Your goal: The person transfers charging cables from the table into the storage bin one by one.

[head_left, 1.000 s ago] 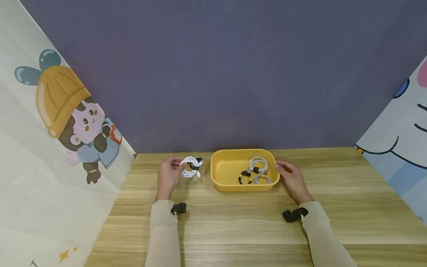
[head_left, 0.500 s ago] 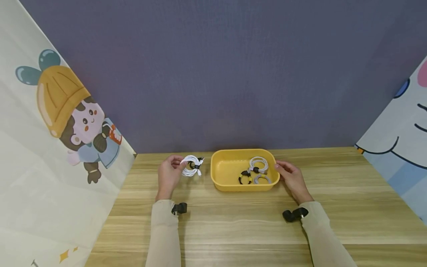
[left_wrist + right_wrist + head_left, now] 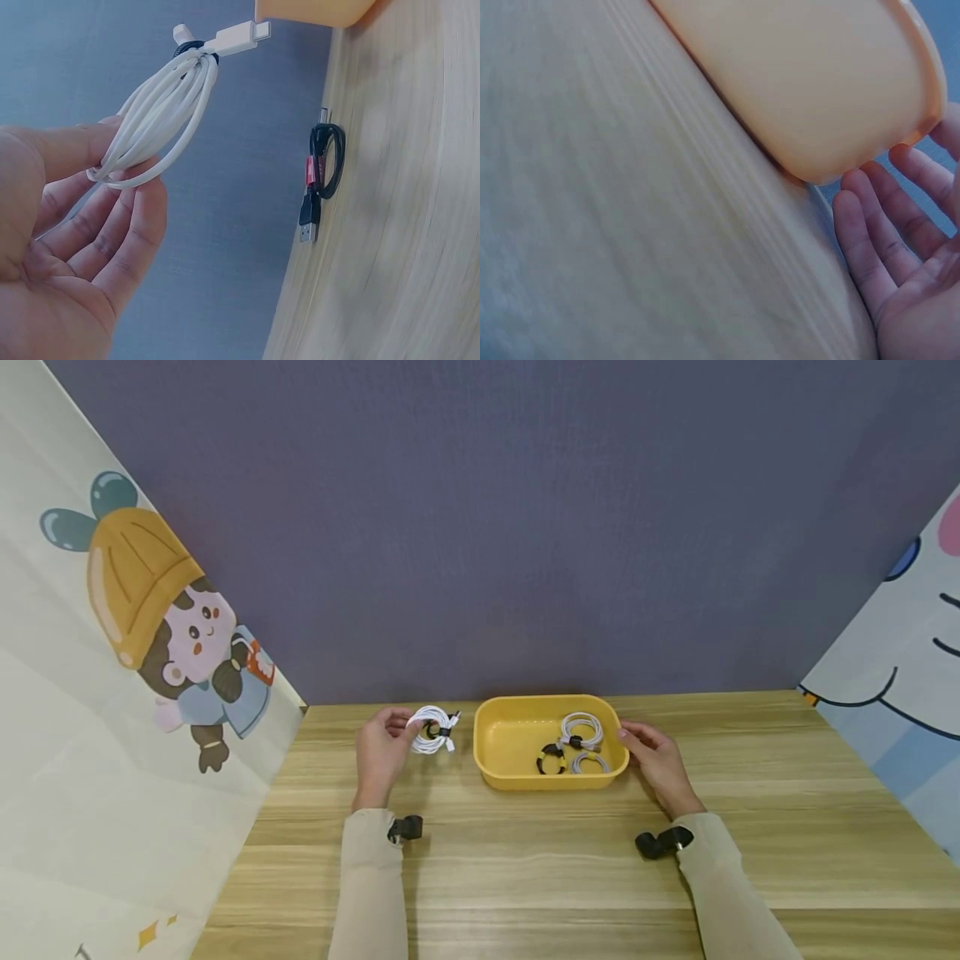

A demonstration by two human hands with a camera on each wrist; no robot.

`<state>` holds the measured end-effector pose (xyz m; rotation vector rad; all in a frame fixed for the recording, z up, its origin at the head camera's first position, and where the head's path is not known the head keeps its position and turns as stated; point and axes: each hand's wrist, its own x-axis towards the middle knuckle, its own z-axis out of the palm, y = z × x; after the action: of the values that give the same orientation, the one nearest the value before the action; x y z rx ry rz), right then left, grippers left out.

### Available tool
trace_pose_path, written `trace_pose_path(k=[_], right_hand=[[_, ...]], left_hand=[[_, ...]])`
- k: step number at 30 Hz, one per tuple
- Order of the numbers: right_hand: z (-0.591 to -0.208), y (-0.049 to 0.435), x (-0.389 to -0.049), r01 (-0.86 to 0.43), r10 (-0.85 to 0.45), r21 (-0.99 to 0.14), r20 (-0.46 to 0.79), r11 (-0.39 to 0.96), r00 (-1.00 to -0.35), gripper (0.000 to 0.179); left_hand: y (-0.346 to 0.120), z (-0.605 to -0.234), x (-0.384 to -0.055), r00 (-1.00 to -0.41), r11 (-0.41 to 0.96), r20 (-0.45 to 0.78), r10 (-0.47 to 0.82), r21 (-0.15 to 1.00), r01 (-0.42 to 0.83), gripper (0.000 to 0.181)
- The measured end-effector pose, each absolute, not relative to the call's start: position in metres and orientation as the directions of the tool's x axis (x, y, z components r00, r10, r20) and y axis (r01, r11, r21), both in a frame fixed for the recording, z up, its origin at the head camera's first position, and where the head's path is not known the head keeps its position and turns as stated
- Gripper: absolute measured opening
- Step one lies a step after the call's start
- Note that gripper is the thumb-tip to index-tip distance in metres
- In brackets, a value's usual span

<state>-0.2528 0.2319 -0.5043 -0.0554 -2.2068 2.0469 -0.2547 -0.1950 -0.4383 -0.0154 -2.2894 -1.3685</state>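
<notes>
A white cable point(image 3: 150, 112), coiled and bound with a black tie, is pinched between the thumb and fingers of my left hand point(image 3: 381, 753). Its white plugs point up and away from the hand, and it is raised off the table. My right hand point(image 3: 662, 767) holds the right end of a yellow bin point(image 3: 551, 783), thumb at the rim and fingers against the outer wall. Inside the bin's right half lie a larger pale coil point(image 3: 576, 742), a small grey coil point(image 3: 590, 756) and a small black coil point(image 3: 552, 749) with yellow bands.
A short black USB cable point(image 3: 309, 210) with a red band lies on the wooden table point(image 3: 517, 877) beyond the left hand, close to the back wall point(image 3: 540, 568). Printed side panels stand at left and right.
My left hand has lifted the white cable slightly and turned it a little, shifting it slightly rightward. The right hand and the bin have stayed put.
</notes>
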Motion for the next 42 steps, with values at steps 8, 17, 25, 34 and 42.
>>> trace_pose_path(k=[8,17,25,34,42], right_hand=[[-0.506,0.233,-0.254,-0.059,0.116,-0.996,0.067,0.073,-0.991,0.053],[-0.507,0.234,-0.254,-0.067,0.100,-0.995,0.074,0.076,-0.992,0.052],[-0.508,0.233,-0.255,-0.061,0.108,-0.996,0.067,0.063,-0.992,0.052],[-0.509,0.234,-0.257,-0.066,0.105,-0.996,0.071,0.052,-0.992,0.051],[-0.506,0.232,-0.254,-0.060,0.115,-0.996,0.067,0.065,-0.991,0.049]], left_hand=[[-0.186,-0.439,-0.257,-0.883,0.490,0.420,-0.211,0.827,0.276,0.017],[-0.178,-0.440,-0.257,-0.867,0.479,0.439,-0.238,0.829,0.288,0.015],[-0.175,-0.439,-0.258,-0.857,0.474,0.455,-0.243,0.827,0.304,0.014],[-0.171,-0.437,-0.258,-0.843,0.453,0.479,-0.245,0.825,0.338,0.014],[-0.166,-0.435,-0.257,-0.838,0.430,0.485,-0.252,0.831,0.351,0.014]])
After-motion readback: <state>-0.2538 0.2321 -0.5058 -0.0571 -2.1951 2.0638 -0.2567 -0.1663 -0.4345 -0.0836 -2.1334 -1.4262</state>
